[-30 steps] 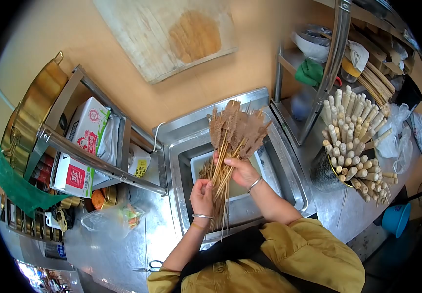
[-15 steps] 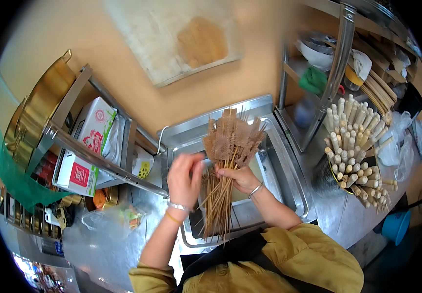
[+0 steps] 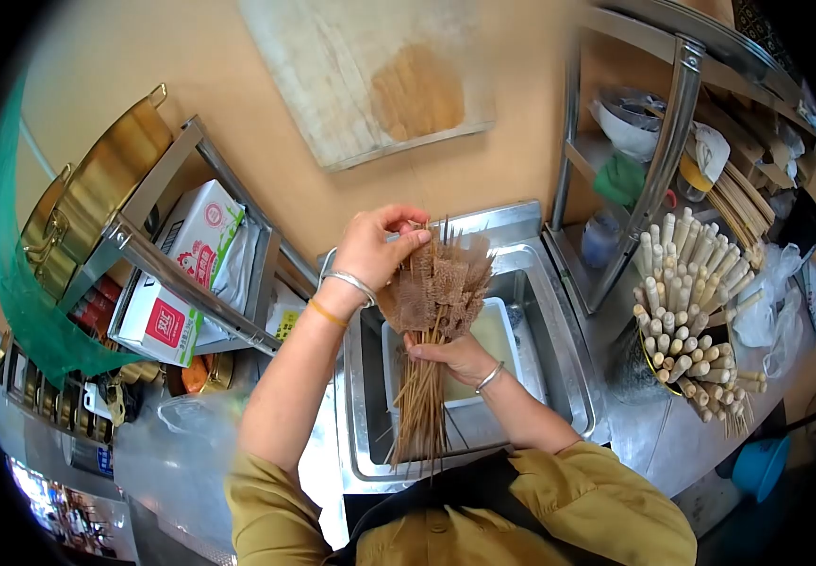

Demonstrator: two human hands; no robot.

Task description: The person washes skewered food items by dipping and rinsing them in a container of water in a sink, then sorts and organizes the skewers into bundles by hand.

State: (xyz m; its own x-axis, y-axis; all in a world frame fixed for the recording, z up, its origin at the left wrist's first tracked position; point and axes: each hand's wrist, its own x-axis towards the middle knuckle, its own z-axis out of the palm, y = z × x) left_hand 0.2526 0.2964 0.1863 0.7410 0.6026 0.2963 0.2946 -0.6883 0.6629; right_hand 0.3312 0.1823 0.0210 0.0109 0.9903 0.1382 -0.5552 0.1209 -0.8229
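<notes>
A thick bundle of skewers [image 3: 446, 283] stands over the sink, its upper part covered with flat, brown, bumpy pieces that look like tripe. Bare sticks fan out at its lower end. My right hand [image 3: 460, 358] is closed round the sticks just below the brown pieces. At the bundle's upper left, my left hand [image 3: 382, 247] has thumb and fingers pinched together at a stick tip or the edge of a piece; exactly what is between them is hidden. Below the bundle, a white tub [image 3: 521, 368] holding pale liquid sits in the metal sink [image 3: 573, 387].
At right, a black container [image 3: 636, 363] is packed with pale skewered rolls. A metal rack [image 3: 677, 113] rises behind it. On the left shelf are a printed carton [image 3: 167, 325] and brass-coloured pots [image 3: 111, 179]. A stained board [image 3: 333, 104] leans against the wall.
My left hand has risen from beside the bundle to its top left edge, and its fingers have closed there. My right hand keeps its grip on the sticks. The camera view has shifted slightly.
</notes>
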